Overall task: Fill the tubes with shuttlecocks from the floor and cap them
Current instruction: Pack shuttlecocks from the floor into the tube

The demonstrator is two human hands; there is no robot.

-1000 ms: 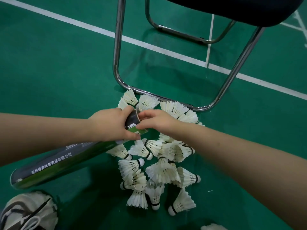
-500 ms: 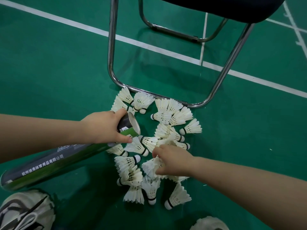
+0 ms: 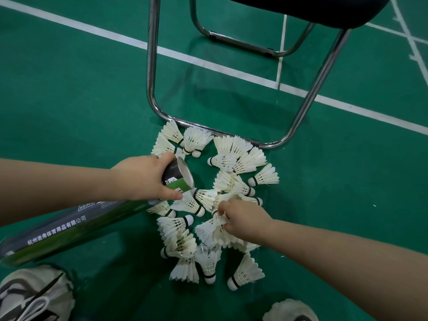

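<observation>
A long dark green and black tube (image 3: 69,225) slants from the lower left up to its open mouth (image 3: 185,172). My left hand (image 3: 143,179) grips it just below that mouth. Several white feather shuttlecocks (image 3: 234,158) lie heaped on the green floor under the mouth. My right hand (image 3: 243,221) rests low in the heap, fingers pinched on the feathers of one shuttlecock (image 3: 213,230). No cap is in view.
A chrome chair frame (image 3: 152,89) stands just beyond the heap, its floor bar (image 3: 222,133) touching the far shuttlecocks, with the dark seat (image 3: 312,8) overhead. White court lines (image 3: 217,66) cross the floor. My shoes show at bottom left (image 3: 30,295) and bottom right (image 3: 289,311).
My right hand left the tube's mouth and dropped into the heap, where it now pinches a shuttlecock. My left hand and the tube have hardly moved.
</observation>
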